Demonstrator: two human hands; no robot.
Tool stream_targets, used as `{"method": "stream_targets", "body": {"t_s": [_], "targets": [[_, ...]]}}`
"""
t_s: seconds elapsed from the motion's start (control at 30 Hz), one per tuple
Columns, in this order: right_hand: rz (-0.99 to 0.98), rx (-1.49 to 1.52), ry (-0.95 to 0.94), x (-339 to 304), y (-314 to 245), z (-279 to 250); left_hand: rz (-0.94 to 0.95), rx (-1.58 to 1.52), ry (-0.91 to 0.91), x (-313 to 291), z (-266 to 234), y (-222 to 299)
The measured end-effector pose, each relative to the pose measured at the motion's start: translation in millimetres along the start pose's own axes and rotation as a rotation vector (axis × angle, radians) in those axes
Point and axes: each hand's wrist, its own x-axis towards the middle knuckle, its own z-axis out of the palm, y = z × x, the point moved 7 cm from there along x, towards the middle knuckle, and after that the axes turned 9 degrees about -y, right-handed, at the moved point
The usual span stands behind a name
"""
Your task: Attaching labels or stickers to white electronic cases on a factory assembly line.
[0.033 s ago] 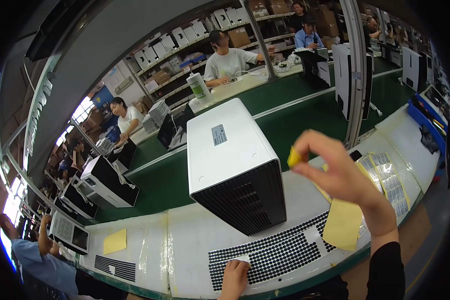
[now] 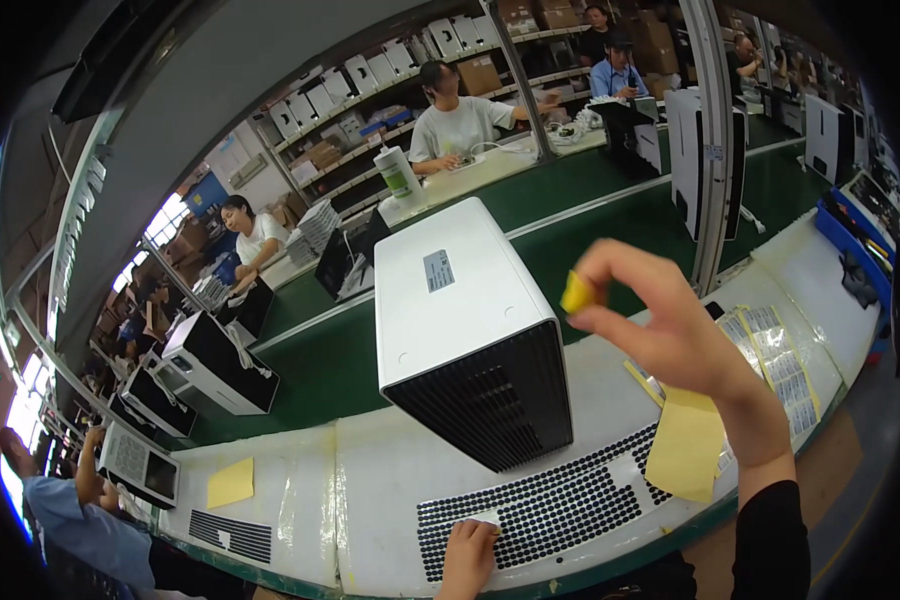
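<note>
A small yellow piece (image 2: 576, 293) is pinched between the thumb and forefinger of my right hand (image 2: 660, 335), raised beside a white box-shaped appliance (image 2: 470, 270). That appliance has a black slatted side facing me and a small grey label on top. Below it lies a sheet of round black stick-on dots (image 2: 570, 515), with some spots bare white. My left hand (image 2: 468, 556) rests at the sheet's left part, fingers curled together over a bare patch; what its fingertips hold, if anything, is too small to make out.
Yellow backing paper (image 2: 685, 450) and label sheets (image 2: 775, 350) lie at the right. A blue bin (image 2: 855, 235) stands beyond them. A metal post (image 2: 712, 180) rises behind my right hand. A green conveyor (image 2: 320, 335) carries more appliances; co-workers sit across it.
My right hand has shifted slightly left and up with the yellow piece, toward the white appliance. My left hand stays on the dot sheet.
</note>
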Motion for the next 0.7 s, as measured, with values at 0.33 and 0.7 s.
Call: {"method": "stream_targets", "body": {"t_s": [0.33, 0.7], "targets": [[0.019, -0.197, -0.364, 53.2, 5.6, 21.1, 0.152, -0.309, 0.396, 35.1, -129.9, 44.5], [-0.395, -0.525, -0.229, 37.8, -22.7, 23.6, 0.439, -0.435, 0.649, 102.9, -243.7, 101.8]]}}
